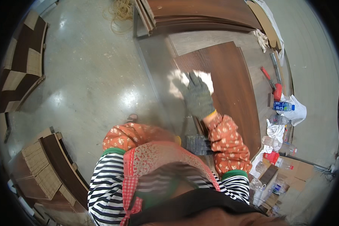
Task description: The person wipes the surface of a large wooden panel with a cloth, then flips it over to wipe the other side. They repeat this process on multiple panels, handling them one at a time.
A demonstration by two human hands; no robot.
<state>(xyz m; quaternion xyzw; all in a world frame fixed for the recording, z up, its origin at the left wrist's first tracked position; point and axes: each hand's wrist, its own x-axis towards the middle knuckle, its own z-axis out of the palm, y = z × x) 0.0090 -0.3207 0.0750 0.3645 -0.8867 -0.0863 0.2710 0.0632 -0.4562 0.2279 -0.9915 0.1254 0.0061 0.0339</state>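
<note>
My right hand (199,98), in a grey knit glove with a yellow cuff, presses a bunched white cloth (206,79) onto a dark brown wood-grain board (229,79). Its fingers reach forward over the cloth, and motion blurs the cloth's left side. Lower down, my left hand (197,145), gloved in the same grey, lies across the left edge of the board. The fingers there extend to the right, their tips partly hidden by my right sleeve (229,143). Another board edge shows just under the top one.
More brown boards (203,15) lie stacked at the far end. Along the right are a red-handled tool (268,77), several plastic bottles (283,106) and white rags (299,109). Brown panel stacks (51,165) stand on the left floor, with coiled yellowish strapping (122,13) at the top.
</note>
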